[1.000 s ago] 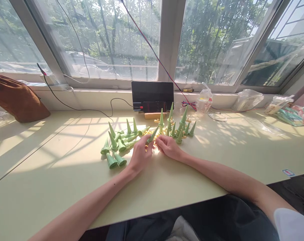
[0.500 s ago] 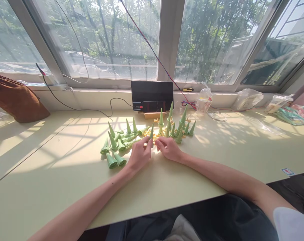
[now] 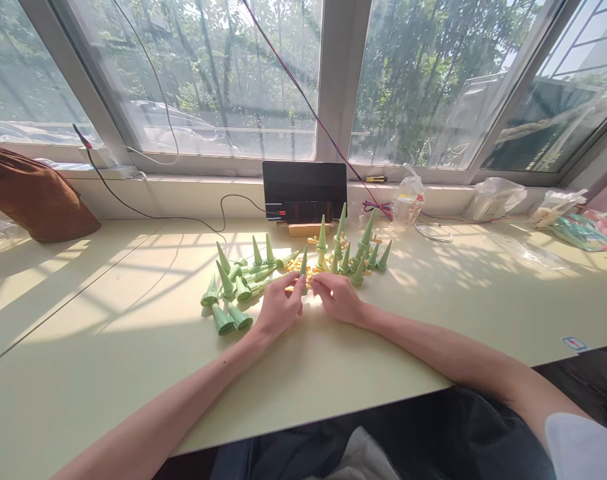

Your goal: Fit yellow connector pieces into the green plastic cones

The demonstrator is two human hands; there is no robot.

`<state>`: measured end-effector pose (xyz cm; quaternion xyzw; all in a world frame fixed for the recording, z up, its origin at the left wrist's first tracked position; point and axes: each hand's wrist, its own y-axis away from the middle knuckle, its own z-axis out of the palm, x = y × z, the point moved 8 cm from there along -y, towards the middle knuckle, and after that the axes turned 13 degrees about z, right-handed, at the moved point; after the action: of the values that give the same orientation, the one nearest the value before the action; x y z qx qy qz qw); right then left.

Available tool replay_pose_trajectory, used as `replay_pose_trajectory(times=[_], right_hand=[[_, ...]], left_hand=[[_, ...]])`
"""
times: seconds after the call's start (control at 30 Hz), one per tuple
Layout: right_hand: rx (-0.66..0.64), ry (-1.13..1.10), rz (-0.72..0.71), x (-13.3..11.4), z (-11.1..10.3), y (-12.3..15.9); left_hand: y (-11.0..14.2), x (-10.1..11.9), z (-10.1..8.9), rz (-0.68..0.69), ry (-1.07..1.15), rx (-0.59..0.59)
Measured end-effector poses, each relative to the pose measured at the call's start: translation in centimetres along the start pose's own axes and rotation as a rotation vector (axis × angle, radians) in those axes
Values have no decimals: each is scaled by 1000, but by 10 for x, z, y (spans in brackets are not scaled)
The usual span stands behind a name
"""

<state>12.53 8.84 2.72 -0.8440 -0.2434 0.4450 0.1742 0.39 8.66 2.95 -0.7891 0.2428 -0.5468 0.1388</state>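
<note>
My left hand (image 3: 281, 301) pinches a green cone-shaped spike (image 3: 303, 261) between thumb and fingers, its point upward. Just to the right, my right hand (image 3: 337, 295) is closed in a pinch close to the spike's lower end. What sits in its fingertips is too small to make out. Small yellow pieces (image 3: 313, 271) lie behind and between the hands. Left of my left hand are several loose green cones (image 3: 223, 321), some standing and some on their sides. Beyond my right hand stand green spikes (image 3: 364, 233), a few with yellow pieces at their sides.
A black tablet (image 3: 303, 179) leans against the sill with a phone (image 3: 308, 212) before it on a small stand (image 3: 309, 231). A brown bag (image 3: 38, 200) stands at left. Plastic bags (image 3: 496, 198), a wrapped cup (image 3: 408, 202) and cables line the back right.
Almost nothing differs. Both hands stay at the same spot with the green spike upright, and the fingers shift only very slightly.
</note>
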Motion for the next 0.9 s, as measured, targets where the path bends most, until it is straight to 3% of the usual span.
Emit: replay_pose_trajectory(times=[0.17,0.3,0.53,0.77,0.9], right_hand=[[-13,-42,43,1,-2,-1],[-75,-165,157,10,0,-4],[-223,-418,357,33,14,-7],[-147,-233,267,25,6,-10],[-100,-142,178,19,2,-9]], left_hand=[[0,1,-1,56,-8,0],[-1,4,-1,130,-52,-11],[-4,10,-3,294,-288,-24],[-3,9,-1,298,-324,-54],[-3,6,0,189,-160,-49]])
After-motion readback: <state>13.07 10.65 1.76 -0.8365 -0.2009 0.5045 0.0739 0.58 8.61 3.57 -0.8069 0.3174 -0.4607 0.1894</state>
